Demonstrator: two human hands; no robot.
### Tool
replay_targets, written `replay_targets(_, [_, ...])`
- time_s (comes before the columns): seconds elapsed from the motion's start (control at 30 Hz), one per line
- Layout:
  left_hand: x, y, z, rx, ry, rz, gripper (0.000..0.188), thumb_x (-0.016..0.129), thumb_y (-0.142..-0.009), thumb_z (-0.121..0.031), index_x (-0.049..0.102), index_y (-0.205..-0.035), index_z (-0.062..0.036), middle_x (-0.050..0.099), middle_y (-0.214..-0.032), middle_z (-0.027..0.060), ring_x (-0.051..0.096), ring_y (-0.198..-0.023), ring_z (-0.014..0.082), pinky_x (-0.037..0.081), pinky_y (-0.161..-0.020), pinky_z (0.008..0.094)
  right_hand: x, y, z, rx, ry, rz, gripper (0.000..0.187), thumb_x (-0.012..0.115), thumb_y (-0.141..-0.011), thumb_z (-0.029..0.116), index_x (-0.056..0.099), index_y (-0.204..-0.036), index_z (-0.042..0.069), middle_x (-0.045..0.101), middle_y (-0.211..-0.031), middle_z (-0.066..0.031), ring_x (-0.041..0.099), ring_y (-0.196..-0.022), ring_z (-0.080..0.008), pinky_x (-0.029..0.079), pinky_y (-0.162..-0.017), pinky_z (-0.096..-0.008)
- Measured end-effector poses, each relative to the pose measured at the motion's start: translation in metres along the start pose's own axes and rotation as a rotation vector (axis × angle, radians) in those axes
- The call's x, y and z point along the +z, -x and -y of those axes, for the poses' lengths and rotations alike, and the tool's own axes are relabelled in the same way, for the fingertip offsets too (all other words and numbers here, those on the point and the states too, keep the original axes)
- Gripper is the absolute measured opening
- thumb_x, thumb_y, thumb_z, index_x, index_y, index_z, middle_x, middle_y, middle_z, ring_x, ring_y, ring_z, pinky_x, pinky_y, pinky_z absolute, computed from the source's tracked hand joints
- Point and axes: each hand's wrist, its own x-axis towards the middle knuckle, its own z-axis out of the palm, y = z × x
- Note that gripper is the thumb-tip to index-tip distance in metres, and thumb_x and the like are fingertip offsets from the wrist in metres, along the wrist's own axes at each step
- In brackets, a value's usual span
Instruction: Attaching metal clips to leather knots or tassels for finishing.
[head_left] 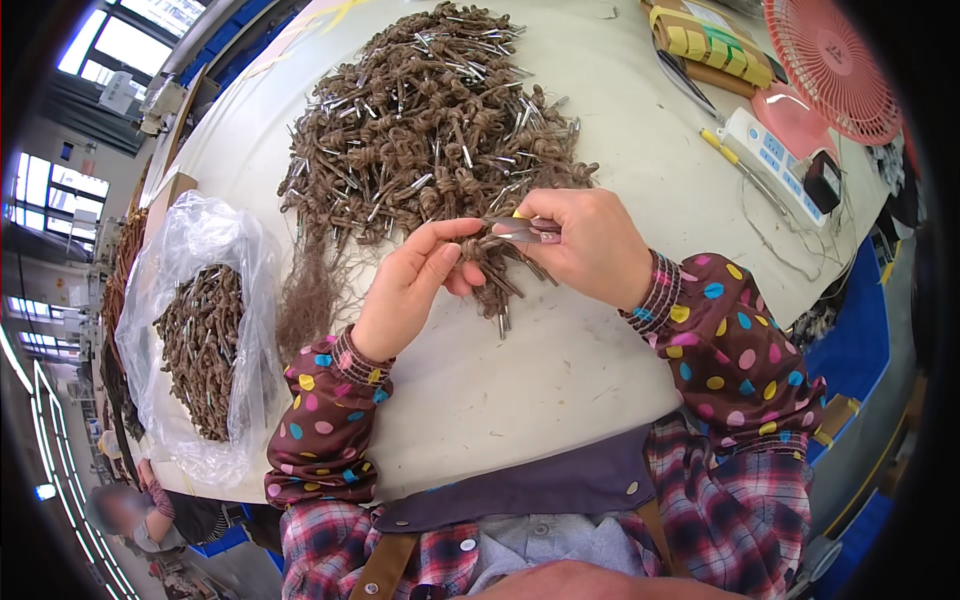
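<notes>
My left hand [400, 295] pinches a brown cord [488, 268] with its thumb and fingers, near the middle of the table's front part. Facing it, my right hand [602, 245] is closed around a pair of small metal thread snips [518, 231]. The blades point left at the cord by my left fingertips. Knotted cord ends with metal tips hang just below both hands. Right behind them rises a large heap of knotted brown cords [430, 130] with silvery tips. Loose brown fibres [312, 295] trail from the heap beside my left wrist.
A clear plastic bag [262, 350] with more knotted cords lies on the table [520, 400] at left. At far right are a pink fan [838, 60], a white power strip [762, 150], a black adapter [823, 181] and a taped package [715, 42]. A person [150, 515] sits beyond, lower left.
</notes>
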Motion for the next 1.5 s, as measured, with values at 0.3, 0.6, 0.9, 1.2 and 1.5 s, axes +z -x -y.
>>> replay_targets(0.3, [0.003, -0.002, 0.003, 0.127, -0.055, -0.088, 0.030, 0.044, -0.098, -0.007, 0.043, -0.127, -0.0007, 0.065, -0.090, 0.0074, 0.058, -0.081, 0.0094, 0.048, -0.077, 0.0232, 0.002, -0.001, -0.007, 0.197, -0.416, -0.087, 0.034, 0.072, -0.082, 0.026, 0.058, -0.100, 0.000, 0.064, -0.082, -0.0070, 0.061, -0.074, -0.0126, 0.049, -0.064, -0.0254])
replay_targets(0.6, [0.005, -0.004, 0.009, 0.056, 0.436, -0.130, 0.026, 0.049, -0.098, -0.014, 0.044, -0.122, -0.0035, 0.065, -0.104, 0.0120, 0.062, -0.087, 0.0127, 0.050, -0.081, 0.0268, 0.012, 0.006, 0.004, 0.230, -0.999, -0.058, 0.055, 0.070, -0.084, 0.008, 0.038, -0.128, -0.002, 0.059, -0.115, -0.0147, 0.060, -0.103, -0.0144, 0.051, -0.084, -0.0241])
replay_targets(0.9, [0.005, -0.003, 0.009, 0.064, 0.501, -0.105, 0.022, 0.051, -0.096, -0.011, 0.044, -0.116, -0.0045, 0.064, -0.105, 0.0126, 0.063, -0.087, 0.0137, 0.050, -0.081, 0.0273, 0.014, 0.004, -0.002, 0.139, -1.089, 0.170, 0.070, 0.073, -0.080, 0.006, 0.032, -0.137, -0.001, 0.056, -0.119, -0.0118, 0.056, -0.105, -0.0127, 0.047, -0.090, -0.0277])
replay_targets(1.2, [0.005, -0.002, 0.016, 0.198, 0.294, -0.135, 0.024, 0.060, -0.089, 0.000, 0.045, -0.107, -0.0021, 0.065, -0.102, 0.0116, 0.065, -0.092, 0.0162, 0.053, -0.076, 0.0274, 0.018, 0.005, 0.002, 0.246, -0.881, 0.087, 0.038, 0.067, -0.084, 0.002, 0.050, -0.118, 0.002, 0.061, -0.100, -0.0030, 0.057, -0.094, -0.0082, 0.047, -0.083, -0.0232])
replay_targets(1.5, [0.007, 0.000, 0.004, 0.425, -0.654, -0.491, 0.017, 0.068, -0.081, -0.002, 0.062, -0.097, -0.0042, 0.068, -0.085, 0.0091, 0.068, -0.076, 0.0200, 0.052, -0.065, 0.0275, -0.001, 0.005, 0.014, 0.471, -1.091, 0.074, 0.033, 0.066, -0.086, 0.008, 0.049, -0.114, 0.005, 0.060, -0.090, 0.0016, 0.050, -0.068, -0.0002, 0.038, -0.054, -0.0157])
